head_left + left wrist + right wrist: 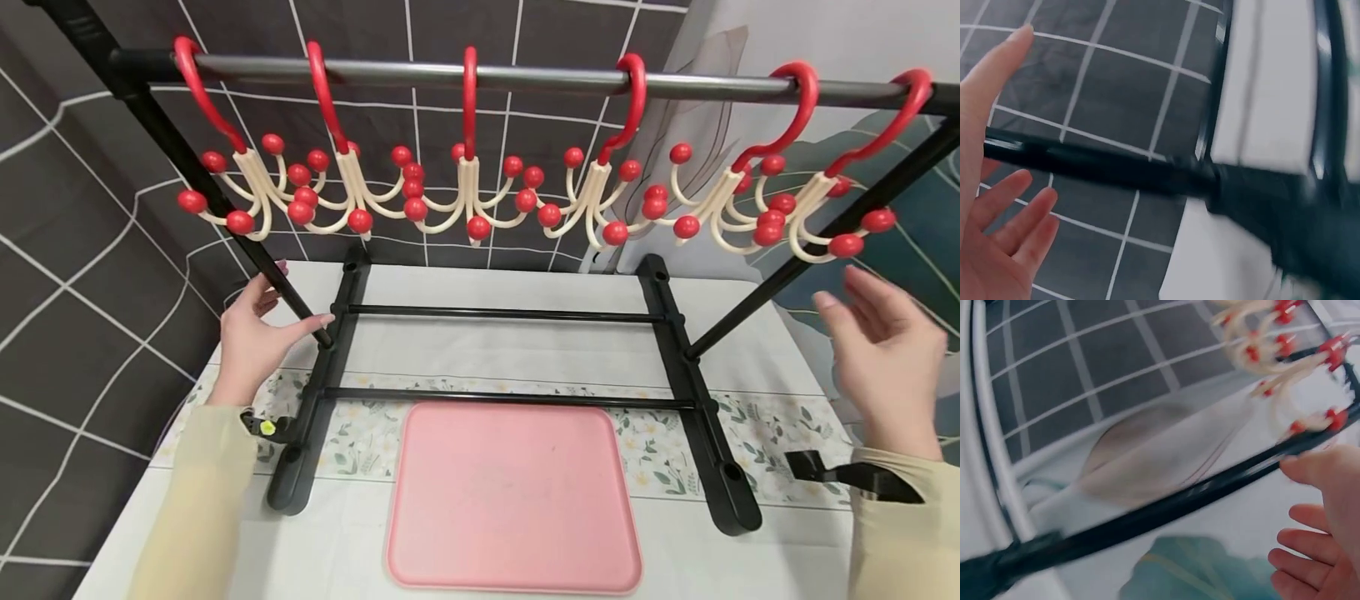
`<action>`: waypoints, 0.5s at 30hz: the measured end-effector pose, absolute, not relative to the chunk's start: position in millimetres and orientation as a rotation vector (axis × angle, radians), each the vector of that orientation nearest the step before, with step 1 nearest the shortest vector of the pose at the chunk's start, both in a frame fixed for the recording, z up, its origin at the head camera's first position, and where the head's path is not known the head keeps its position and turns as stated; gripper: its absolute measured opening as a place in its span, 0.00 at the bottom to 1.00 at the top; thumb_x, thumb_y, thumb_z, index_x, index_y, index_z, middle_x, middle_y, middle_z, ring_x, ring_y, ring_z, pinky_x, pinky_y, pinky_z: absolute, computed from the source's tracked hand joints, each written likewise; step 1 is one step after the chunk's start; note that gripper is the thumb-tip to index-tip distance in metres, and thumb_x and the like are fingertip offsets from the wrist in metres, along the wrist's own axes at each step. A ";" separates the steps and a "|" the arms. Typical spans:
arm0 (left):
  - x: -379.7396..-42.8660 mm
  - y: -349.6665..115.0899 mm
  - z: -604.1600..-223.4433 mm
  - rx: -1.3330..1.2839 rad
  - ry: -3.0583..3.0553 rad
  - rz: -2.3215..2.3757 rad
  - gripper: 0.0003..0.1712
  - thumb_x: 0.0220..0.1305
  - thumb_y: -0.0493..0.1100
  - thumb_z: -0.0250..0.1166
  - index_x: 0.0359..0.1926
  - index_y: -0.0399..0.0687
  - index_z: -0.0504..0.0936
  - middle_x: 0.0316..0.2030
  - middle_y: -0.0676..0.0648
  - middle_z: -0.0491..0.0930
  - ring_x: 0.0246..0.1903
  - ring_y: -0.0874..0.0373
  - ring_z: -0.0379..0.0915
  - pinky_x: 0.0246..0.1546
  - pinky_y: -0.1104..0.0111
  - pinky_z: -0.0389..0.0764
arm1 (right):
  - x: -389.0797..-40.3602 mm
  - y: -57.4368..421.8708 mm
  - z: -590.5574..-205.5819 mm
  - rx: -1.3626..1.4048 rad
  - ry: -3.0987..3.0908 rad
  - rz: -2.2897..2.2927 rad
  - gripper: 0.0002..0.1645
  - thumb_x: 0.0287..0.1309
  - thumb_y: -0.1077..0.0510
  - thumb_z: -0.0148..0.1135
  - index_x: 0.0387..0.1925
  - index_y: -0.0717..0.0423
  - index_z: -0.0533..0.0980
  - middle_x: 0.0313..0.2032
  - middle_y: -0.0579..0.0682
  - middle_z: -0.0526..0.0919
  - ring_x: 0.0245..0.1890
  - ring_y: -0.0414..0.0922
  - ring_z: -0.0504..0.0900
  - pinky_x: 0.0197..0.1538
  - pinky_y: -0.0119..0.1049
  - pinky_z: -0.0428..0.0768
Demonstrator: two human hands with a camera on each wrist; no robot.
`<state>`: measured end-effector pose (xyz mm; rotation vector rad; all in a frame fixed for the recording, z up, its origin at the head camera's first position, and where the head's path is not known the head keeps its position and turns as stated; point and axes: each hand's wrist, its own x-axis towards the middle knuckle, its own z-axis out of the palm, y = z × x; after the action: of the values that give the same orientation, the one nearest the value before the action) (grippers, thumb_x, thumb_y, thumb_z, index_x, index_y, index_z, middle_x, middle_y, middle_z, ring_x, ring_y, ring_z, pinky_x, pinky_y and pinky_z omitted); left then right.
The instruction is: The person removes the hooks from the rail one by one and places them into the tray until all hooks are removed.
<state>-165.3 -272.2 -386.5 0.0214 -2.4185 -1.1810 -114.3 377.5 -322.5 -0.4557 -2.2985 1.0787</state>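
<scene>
A black rack spans the head view; several hangers with red hooks, cream prongs and red ball tips, such as the middle one (468, 187), hang from its top bar (551, 79). My left hand (258, 337) is at the lower part of the left post (288, 296), thumb and fingers spread on either side of it. In the left wrist view this post (1104, 164) passes between the thumb and the loosely bent fingers. Beside the right post (780, 279), my right hand (888, 358) holds nothing, its fingers relaxed, just below the rightmost hanger (813, 204).
A pink tray (513, 500) lies on the white table (510, 354), in front of the rack's lower crossbar (510, 398). The rack's black feet (296, 475) stand either side of it. Behind is a dark curtain with a white grid (465, 125), and at the right a pale patterned curtain (892, 167).
</scene>
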 end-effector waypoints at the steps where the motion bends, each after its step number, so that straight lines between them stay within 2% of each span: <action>1: -166.8 -270.3 -386.2 0.032 -2.381 -1.228 0.47 0.48 0.46 0.84 0.70 0.55 0.74 0.63 0.48 0.77 0.57 0.49 0.76 0.61 0.60 0.76 | -112.5 374.8 -315.5 -0.475 -2.246 1.101 0.26 0.72 0.52 0.61 0.69 0.43 0.73 0.66 0.41 0.75 0.62 0.31 0.73 0.68 0.25 0.63; 3: -169.6 -266.7 -385.1 0.051 -2.313 -1.322 0.45 0.50 0.42 0.83 0.69 0.58 0.75 0.62 0.49 0.78 0.53 0.54 0.79 0.58 0.67 0.77 | -107.9 367.3 -302.6 -0.499 -2.145 1.149 0.22 0.73 0.53 0.60 0.66 0.43 0.77 0.63 0.41 0.78 0.58 0.31 0.75 0.66 0.24 0.65; 5: -172.9 -263.9 -383.9 0.051 -2.240 -1.417 0.42 0.51 0.38 0.82 0.68 0.58 0.77 0.60 0.49 0.80 0.50 0.58 0.81 0.55 0.71 0.78 | -102.0 357.1 -290.0 -0.521 -2.072 1.191 0.21 0.75 0.52 0.58 0.65 0.42 0.77 0.62 0.40 0.78 0.59 0.31 0.74 0.66 0.23 0.64; 11: -179.9 -257.8 -378.5 0.021 -2.047 -1.650 0.38 0.51 0.30 0.79 0.63 0.53 0.80 0.53 0.48 0.83 0.42 0.62 0.84 0.46 0.74 0.83 | -87.8 325.8 -263.0 -0.377 -2.005 1.186 0.22 0.78 0.56 0.52 0.69 0.48 0.72 0.67 0.45 0.75 0.66 0.39 0.70 0.70 0.23 0.57; 15: -178.9 -255.1 -375.6 0.020 -1.965 -1.723 0.35 0.50 0.28 0.79 0.61 0.50 0.82 0.49 0.47 0.85 0.38 0.61 0.85 0.43 0.75 0.83 | -90.5 316.7 -248.1 -0.231 -1.967 1.148 0.23 0.77 0.59 0.54 0.69 0.52 0.72 0.66 0.47 0.76 0.66 0.42 0.72 0.72 0.29 0.58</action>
<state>-178.9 -255.1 -375.6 0.0200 -1.9651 -1.7232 -90.5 316.7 -248.1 -0.2305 -1.9669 1.1481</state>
